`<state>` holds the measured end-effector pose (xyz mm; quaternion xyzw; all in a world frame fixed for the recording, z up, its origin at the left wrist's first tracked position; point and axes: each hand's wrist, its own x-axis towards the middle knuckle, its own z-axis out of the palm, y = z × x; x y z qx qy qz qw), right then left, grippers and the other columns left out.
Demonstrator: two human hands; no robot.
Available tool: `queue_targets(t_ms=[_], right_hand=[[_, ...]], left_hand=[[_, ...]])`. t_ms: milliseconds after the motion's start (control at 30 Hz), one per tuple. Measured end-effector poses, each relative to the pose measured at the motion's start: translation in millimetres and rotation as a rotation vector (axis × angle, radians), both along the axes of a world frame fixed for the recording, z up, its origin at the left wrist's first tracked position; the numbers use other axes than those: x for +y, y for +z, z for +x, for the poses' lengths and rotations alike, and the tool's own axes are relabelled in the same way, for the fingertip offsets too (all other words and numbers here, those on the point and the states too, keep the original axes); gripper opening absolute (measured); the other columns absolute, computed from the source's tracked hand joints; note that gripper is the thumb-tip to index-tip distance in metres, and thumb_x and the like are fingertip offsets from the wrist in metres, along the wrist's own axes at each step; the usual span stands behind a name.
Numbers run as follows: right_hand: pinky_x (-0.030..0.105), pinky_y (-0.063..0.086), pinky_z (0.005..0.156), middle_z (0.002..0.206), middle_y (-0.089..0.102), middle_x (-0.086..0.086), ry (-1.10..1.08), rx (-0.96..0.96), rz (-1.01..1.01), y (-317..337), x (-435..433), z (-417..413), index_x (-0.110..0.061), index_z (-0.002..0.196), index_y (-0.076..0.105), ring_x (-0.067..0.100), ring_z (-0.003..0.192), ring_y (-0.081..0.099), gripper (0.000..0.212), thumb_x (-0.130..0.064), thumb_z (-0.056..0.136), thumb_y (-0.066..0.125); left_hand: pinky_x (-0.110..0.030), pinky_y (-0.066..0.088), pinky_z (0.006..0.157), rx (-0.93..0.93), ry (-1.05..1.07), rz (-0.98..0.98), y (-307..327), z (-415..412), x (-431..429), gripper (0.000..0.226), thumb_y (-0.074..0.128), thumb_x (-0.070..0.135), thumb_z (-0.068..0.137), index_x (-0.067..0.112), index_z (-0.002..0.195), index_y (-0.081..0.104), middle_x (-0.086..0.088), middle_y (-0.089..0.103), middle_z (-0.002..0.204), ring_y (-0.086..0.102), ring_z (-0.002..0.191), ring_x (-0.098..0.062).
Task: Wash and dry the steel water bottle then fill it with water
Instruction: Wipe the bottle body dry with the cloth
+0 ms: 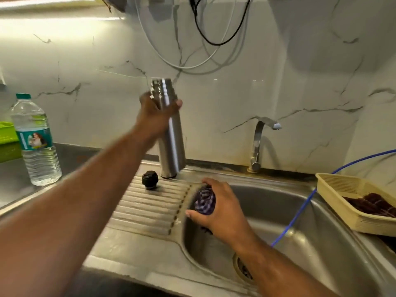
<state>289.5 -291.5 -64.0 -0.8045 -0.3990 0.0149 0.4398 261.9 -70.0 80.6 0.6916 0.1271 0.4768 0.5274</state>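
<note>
The steel water bottle (172, 144) stands upright and capless at the back of the ribbed drainboard (147, 209). My left hand (156, 116) grips it near the neck. Its black cap (150, 179) lies on the drainboard just to the left of the bottle's base. My right hand (220, 209) holds a bunched blue checked cloth (204, 201) at the left rim of the sink basin (289, 224). The tap (258, 142) stands behind the basin with no water running.
A clear plastic water bottle (35, 142) with a green cap stands on the counter at the left, beside a green basket (7, 133). A cream basket (351, 198) with a dark cloth sits at the sink's right edge. A blue hose (300, 213) runs into the basin.
</note>
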Motion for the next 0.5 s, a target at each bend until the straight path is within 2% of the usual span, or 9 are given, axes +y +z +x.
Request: queue_targets(t_ms=[33, 100, 167, 233, 333, 400, 500], right_hand=[[0.015, 0.044, 0.102, 0.146, 0.039, -0.013, 0.012, -0.07, -0.044, -5, -1, 4, -0.041, 0.148, 0.037, 0.005, 0.129, 0.042, 0.089, -0.045, 0.075, 0.087], [0.025, 0.04, 0.112, 0.145, 0.037, -0.016, 0.021, -0.111, -0.049, -9, -5, 12, -0.042, 0.149, 0.035, 0.004, 0.13, 0.042, 0.09, -0.047, 0.075, 0.086], [0.025, 0.041, 0.112, 0.145, 0.036, -0.018, 0.037, -0.133, -0.04, -13, -2, 17, -0.045, 0.148, 0.033, 0.002, 0.129, 0.042, 0.09, -0.048, 0.075, 0.086], [0.022, 0.04, 0.112, 0.145, 0.034, -0.021, 0.069, -0.133, -0.062, -18, 3, 20, -0.048, 0.148, 0.032, -0.001, 0.129, 0.041, 0.091, -0.049, 0.075, 0.086], [0.011, 0.037, 0.108, 0.141, 0.032, -0.027, 0.117, -0.147, -0.064, -26, 8, 21, -0.053, 0.146, 0.03, -0.007, 0.127, 0.04, 0.093, -0.05, 0.073, 0.086], [0.004, 0.035, 0.104, 0.139, 0.032, -0.028, 0.121, -0.15, -0.036, -30, 9, 25, -0.055, 0.145, 0.031, -0.008, 0.127, 0.041, 0.092, -0.049, 0.072, 0.088], [0.012, 0.04, 0.109, 0.138, 0.035, -0.027, 0.117, -0.167, 0.003, -34, 9, 27, -0.053, 0.145, 0.034, -0.006, 0.128, 0.043, 0.092, -0.048, 0.071, 0.089]], left_hand=[[-0.036, 0.054, 0.092, 0.003, 0.023, 0.015, 5, 2, 18, 0.068, 0.083, 0.03, 0.083, 0.014, 0.132, 0.04, 0.004, 0.066, 0.111, 0.066, 0.1, -0.011], [-0.028, 0.053, 0.085, 0.029, 0.078, 0.035, 9, 5, 53, 0.062, 0.083, 0.027, 0.084, 0.011, 0.129, 0.043, 0.004, 0.066, 0.108, 0.065, 0.095, -0.007], [-0.025, 0.053, 0.081, 0.04, 0.14, 0.047, 3, 8, 85, 0.07, 0.086, 0.036, 0.077, 0.011, 0.13, 0.048, 0.002, 0.068, 0.109, 0.067, 0.097, -0.011], [-0.033, 0.055, 0.088, 0.072, 0.226, 0.05, -8, 10, 113, 0.081, 0.086, 0.049, 0.069, 0.015, 0.132, 0.05, -0.002, 0.068, 0.116, 0.067, 0.104, -0.017], [-0.045, 0.052, 0.101, 0.115, 0.319, 0.029, -28, 14, 148, 0.078, 0.088, 0.046, 0.071, 0.021, 0.133, 0.049, 0.0, 0.066, 0.119, 0.064, 0.109, -0.021], [-0.046, 0.051, 0.103, 0.149, 0.343, 0.016, -43, 19, 164, 0.078, 0.089, 0.044, 0.072, 0.021, 0.135, 0.049, 0.0, 0.065, 0.121, 0.063, 0.112, -0.022], [-0.043, 0.05, 0.103, 0.166, 0.355, -0.011, -62, 30, 178, 0.076, 0.088, 0.041, 0.074, 0.021, 0.136, 0.049, -0.001, 0.065, 0.122, 0.062, 0.112, -0.021]])
